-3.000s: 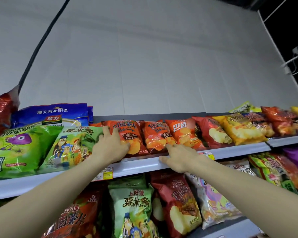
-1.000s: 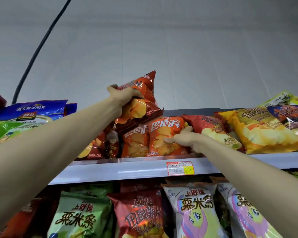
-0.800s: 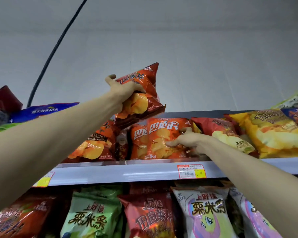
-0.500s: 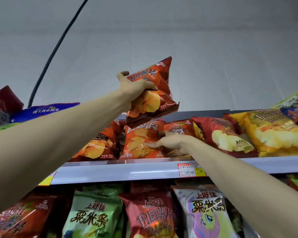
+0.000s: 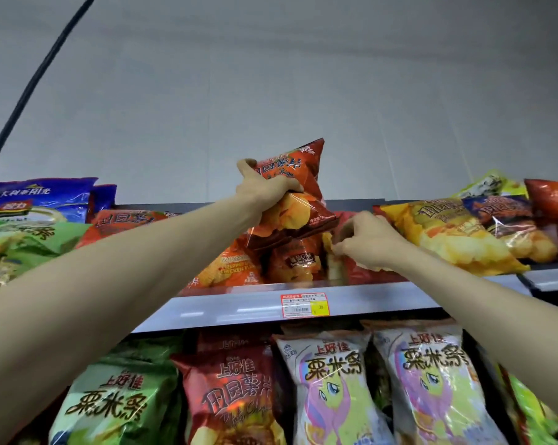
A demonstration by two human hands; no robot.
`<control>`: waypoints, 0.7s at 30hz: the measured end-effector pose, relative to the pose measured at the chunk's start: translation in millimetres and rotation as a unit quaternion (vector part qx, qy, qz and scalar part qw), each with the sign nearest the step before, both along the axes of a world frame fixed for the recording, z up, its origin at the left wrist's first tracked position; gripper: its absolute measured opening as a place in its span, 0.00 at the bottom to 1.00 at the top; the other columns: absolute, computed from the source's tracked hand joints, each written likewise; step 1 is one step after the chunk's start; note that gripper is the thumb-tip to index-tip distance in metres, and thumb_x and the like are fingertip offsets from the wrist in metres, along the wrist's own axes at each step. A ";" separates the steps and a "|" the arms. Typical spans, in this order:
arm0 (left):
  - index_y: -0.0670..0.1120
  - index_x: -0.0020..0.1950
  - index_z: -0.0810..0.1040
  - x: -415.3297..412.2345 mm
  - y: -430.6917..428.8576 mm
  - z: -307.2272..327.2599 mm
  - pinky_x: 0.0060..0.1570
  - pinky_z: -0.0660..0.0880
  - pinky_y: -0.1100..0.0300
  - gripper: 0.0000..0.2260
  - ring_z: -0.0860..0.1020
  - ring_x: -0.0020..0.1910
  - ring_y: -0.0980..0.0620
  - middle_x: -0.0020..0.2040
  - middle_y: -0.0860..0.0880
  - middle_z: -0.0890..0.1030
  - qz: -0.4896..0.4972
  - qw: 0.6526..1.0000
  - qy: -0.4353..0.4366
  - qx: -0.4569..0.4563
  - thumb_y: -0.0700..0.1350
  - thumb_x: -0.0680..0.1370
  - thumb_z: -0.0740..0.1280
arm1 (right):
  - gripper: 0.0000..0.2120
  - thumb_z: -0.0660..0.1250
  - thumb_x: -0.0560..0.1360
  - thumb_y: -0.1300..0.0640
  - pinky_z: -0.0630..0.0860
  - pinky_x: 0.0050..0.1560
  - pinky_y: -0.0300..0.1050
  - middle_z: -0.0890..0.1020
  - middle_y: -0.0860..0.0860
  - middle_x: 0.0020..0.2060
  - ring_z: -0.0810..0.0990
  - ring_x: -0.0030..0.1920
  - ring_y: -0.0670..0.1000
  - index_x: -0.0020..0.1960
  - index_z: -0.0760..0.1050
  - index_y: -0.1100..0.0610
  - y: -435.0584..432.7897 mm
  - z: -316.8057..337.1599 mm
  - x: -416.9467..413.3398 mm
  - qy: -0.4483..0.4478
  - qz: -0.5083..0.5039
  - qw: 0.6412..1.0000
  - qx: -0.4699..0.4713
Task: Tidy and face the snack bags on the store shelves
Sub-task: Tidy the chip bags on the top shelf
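Note:
My left hand (image 5: 264, 187) grips an orange-red chip bag (image 5: 295, 194) by its left side and holds it tilted above the top shelf (image 5: 239, 308). Under it stand an orange chip bag (image 5: 232, 268) and a darker red bag (image 5: 295, 263). My right hand (image 5: 367, 240) reaches in just right of them, fingers curled and pinching the edge of a red bag (image 5: 372, 274) that it mostly hides.
A yellow chip bag (image 5: 447, 236) and more bags lie to the right, green (image 5: 17, 245) and blue bags (image 5: 36, 197) to the left. The lower shelf holds upright green, red and pony-print bags (image 5: 332, 387). A price tag (image 5: 305, 305) is on the shelf lip.
The lifted bag has moved to the right with my left hand. My right hand has left the orange bag and shifted right onto the red one. The view shifted left.

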State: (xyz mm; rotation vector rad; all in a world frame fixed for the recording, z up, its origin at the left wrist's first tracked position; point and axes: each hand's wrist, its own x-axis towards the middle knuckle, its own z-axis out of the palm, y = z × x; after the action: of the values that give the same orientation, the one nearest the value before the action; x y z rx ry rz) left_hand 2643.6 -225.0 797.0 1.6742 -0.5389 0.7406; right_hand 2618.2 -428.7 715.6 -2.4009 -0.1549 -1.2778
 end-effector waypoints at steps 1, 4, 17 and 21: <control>0.59 0.64 0.54 4.7 -3.5 -3.0 0.58 0.82 0.41 0.47 0.81 0.57 0.39 0.61 0.42 0.76 0.016 1.000 0.009 0.005 0.58 0.57 0.83 | 0.07 0.70 0.72 0.54 0.81 0.47 0.47 0.86 0.50 0.42 0.83 0.46 0.54 0.46 0.86 0.53 -8.6 -1.3 -3.2 -0.016 -0.026 0.999 -0.018; 0.55 0.71 0.56 13.1 -14.4 -18.3 0.62 0.78 0.46 0.46 0.77 0.62 0.37 0.66 0.41 0.72 0.069 0.997 0.015 0.026 0.57 0.63 0.83 | 0.20 0.64 0.71 0.42 0.71 0.72 0.59 0.72 0.54 0.75 0.69 0.73 0.61 0.62 0.81 0.40 -31.2 -6.7 -3.0 0.064 -0.089 0.989 -0.099; 0.52 0.77 0.56 38.8 -72.1 -53.9 0.64 0.72 0.35 0.36 0.67 0.71 0.27 0.79 0.40 0.51 0.274 0.949 -0.016 0.158 0.56 0.77 0.73 | 0.29 0.52 0.83 0.36 0.60 0.75 0.61 0.61 0.63 0.78 0.57 0.76 0.65 0.82 0.59 0.41 -44.3 -35.7 11.4 0.113 -0.137 0.982 -0.063; 0.55 0.83 0.49 49.8 -78.9 -67.0 0.67 0.70 0.30 0.42 0.61 0.76 0.28 0.84 0.42 0.40 0.326 0.913 -0.003 0.246 0.60 0.78 0.71 | 0.27 0.48 0.84 0.39 0.63 0.72 0.60 0.66 0.64 0.73 0.63 0.71 0.65 0.82 0.61 0.43 -43.8 -43.5 20.3 0.091 -0.164 0.980 -0.072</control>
State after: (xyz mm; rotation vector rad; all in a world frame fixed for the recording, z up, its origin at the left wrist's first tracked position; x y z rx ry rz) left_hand 2693.4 -303.8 729.9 2.3706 -0.1544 1.1515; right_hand 2638.5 -472.5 672.1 -2.7374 0.2204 -1.2068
